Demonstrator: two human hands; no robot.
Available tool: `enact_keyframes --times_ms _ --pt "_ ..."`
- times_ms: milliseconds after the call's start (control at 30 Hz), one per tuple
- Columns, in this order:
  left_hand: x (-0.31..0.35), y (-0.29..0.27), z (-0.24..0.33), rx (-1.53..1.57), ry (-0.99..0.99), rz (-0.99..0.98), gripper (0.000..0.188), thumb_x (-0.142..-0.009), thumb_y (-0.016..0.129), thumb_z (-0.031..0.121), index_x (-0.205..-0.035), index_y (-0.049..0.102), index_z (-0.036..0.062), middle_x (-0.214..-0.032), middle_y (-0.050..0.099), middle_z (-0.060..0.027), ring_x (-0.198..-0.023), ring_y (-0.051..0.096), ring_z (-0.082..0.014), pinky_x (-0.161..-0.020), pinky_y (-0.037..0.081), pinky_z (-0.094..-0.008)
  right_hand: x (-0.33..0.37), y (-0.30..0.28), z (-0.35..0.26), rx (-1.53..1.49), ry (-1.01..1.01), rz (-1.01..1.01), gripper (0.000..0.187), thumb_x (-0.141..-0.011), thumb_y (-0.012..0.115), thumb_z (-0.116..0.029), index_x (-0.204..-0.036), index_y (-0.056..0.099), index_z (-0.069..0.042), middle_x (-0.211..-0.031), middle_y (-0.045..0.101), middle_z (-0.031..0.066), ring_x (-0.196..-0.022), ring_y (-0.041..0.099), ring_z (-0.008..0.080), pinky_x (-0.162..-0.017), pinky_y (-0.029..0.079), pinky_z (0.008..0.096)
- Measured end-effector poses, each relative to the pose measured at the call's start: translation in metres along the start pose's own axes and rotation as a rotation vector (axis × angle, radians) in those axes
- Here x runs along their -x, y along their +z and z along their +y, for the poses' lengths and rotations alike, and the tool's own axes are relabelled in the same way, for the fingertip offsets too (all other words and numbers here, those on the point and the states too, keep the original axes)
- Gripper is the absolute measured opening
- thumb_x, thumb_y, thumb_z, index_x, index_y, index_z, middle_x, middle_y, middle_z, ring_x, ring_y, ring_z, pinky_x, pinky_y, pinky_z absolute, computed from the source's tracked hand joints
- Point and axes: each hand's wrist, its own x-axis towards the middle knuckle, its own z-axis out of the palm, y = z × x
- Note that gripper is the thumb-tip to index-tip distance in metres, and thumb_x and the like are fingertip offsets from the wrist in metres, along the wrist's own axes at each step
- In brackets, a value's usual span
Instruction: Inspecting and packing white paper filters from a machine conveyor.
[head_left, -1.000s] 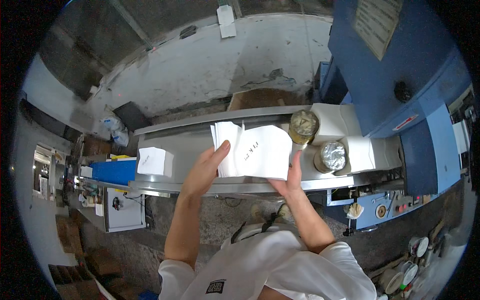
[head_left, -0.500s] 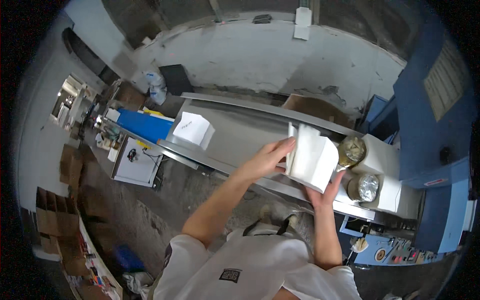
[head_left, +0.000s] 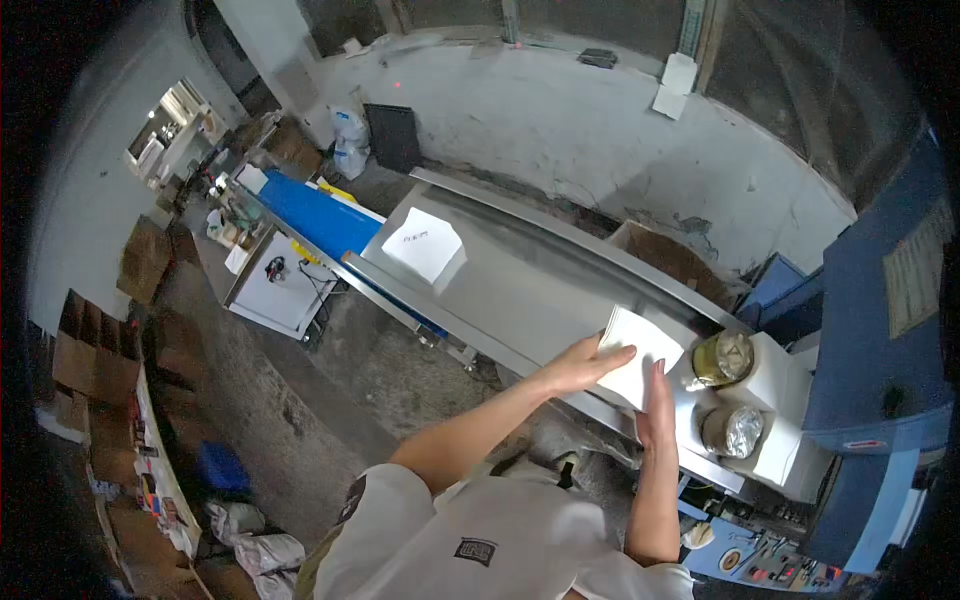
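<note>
Over the steel table, I hold a stack of white paper sheets between both hands. My left hand grips its left side, the thumb lying on the top sheet. Against the near right edge presses my right hand, with its fingers pointing up along the stack. To the right stand two jar-like containers, a far one and a near one, each with a shiny, foil-like top. White paper stacks sit just beyond them.
At the table's left end lies a white paper stack with handwriting on it, beside a blue conveyor belt. Blue machine cabinets border the right. A tool tray is below them, and a cardboard box stands behind the table.
The paper stack has gone from a tilted, fanned-open bundle to an evenly squared one, lower in view. My hands have come closer together around it, and the view has shifted.
</note>
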Motion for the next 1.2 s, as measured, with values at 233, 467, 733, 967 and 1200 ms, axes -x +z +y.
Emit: enact_keyframes --times_ms 233,467,733,967,1200 --pt "-0.016 -0.019 -0.041 0.22 0.079 -0.027 0.061 -0.092 0.063 0.039 -0.135 0.046 0.0004 -0.125 0.058 -0.0114 -0.116 0.054 -0.0195 -0.097 0.043 -0.0323 0.014 0.037 -0.026 0.355 -0.002 0.057 0.08 -0.095 0.05 -0.051 -0.147 0.025 0.003 -0.151 0.031 0.0125 -0.138 0.028 0.0261 -0.114 0.019 0.0379" --pt "-0.023 -0.042 -0.077 0.6 -0.003 -0.127 0.064 -0.087 0.066 0.046 -0.135 0.049 0.0065 -0.121 0.061 -0.0083 -0.113 0.056 -0.0199 -0.091 0.048 -0.0365 0.034 0.065 -0.049 0.94 -0.267 -0.031 0.06 -0.095 0.057 -0.026 -0.142 0.037 0.005 -0.147 0.036 0.0227 -0.131 0.041 0.0267 -0.105 0.036 0.0355" --pt "-0.016 -0.069 -0.076 1.07 -0.053 -0.296 0.06 -0.088 0.064 0.044 -0.133 0.051 0.0067 -0.126 0.058 -0.0088 -0.113 0.058 -0.0234 -0.093 0.049 -0.0499 0.023 0.059 -0.036 0.648 -0.522 0.264 0.061 -0.094 0.06 -0.026 -0.143 0.035 0.0 -0.142 0.043 0.016 -0.127 0.044 0.0251 -0.105 0.036 0.0388" --pt "-0.015 -0.08 -0.088 1.162 -0.129 -0.294 0.058 -0.088 0.064 0.04 -0.136 0.049 0.0104 -0.136 0.052 -0.0059 -0.126 0.049 -0.0259 -0.096 0.045 -0.0604 -0.008 0.044 -0.006 -0.16 0.024 0.049 0.062 -0.094 0.054 -0.047 -0.143 0.037 -0.013 -0.142 0.045 0.0073 -0.129 0.044 0.0288 -0.105 0.037 0.0487" --pt "-0.003 -0.096 -0.067 1.012 -0.25 -0.354 0.073 -0.079 0.072 0.0 -0.143 0.038 0.0051 -0.144 0.043 -0.0065 -0.132 0.041 -0.0215 -0.11 0.037 -0.0407 -0.011 0.031 0.012 -0.078 -0.028 0.093 0.055 -0.094 0.056 -0.036 -0.137 0.042 -0.004 -0.132 0.054 0.0112 -0.12 0.053 0.0285 -0.1 0.043 0.0458"
